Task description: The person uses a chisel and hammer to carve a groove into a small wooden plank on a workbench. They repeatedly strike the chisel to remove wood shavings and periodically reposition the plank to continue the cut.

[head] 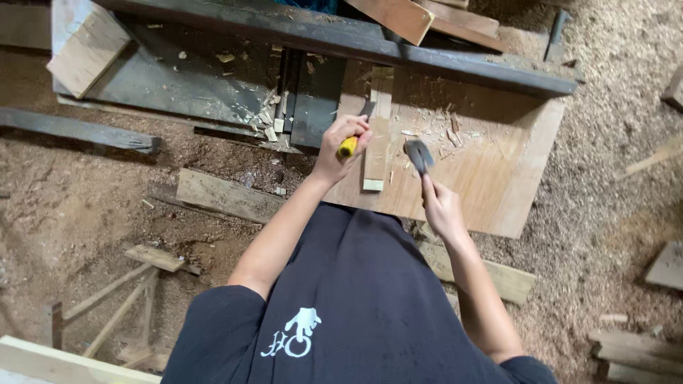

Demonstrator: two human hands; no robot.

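Note:
My left hand (pixel 340 146) grips a chisel by its yellow handle (pixel 347 147), the blade pointing toward a narrow wooden strip (pixel 377 135). That strip lies lengthwise on a flat plywood board (pixel 498 178). My right hand (pixel 440 206) holds a hammer; its dark metal head (pixel 418 154) is raised just right of the strip and looks blurred. Wood chips are scattered on the board around the strip. My dark shirt fills the bottom of the view.
A long dark beam (pixel 341 39) crosses the top. A pale wood block (pixel 84 46) lies top left. Planks (pixel 228 195) and scrap sticks (pixel 117 306) rest on the sawdust-covered ground. More offcuts (pixel 633 352) sit at bottom right.

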